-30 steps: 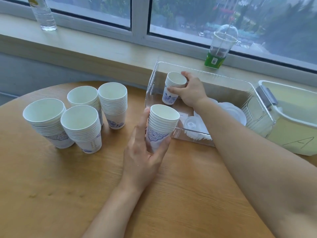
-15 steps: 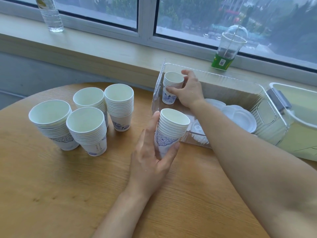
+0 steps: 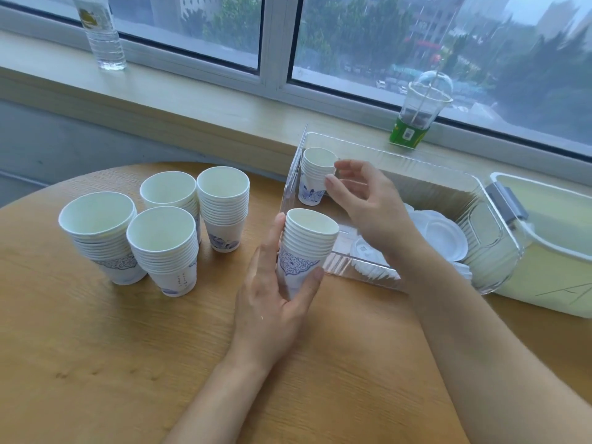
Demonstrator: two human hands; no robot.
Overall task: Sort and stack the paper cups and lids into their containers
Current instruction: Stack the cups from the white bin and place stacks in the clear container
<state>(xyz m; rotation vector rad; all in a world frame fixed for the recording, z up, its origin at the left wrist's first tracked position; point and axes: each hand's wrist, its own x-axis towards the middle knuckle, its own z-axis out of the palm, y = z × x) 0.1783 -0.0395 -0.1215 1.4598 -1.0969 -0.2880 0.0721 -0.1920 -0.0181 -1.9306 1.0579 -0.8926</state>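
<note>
Left hand wraps a cup stack just outside the clear bin, at its near wall. Right hand hangs open inside the bin, fingers spread and holding nothing, just beside a shorter stack standing in the bin's far-left corner. Lids lie at the bin's right end. Four more stacks wait on the worktop, left of the bin. Best move: lift the held stack over the wall, keep it upright, set it beside the corner stack without squeezing the rims.
</note>
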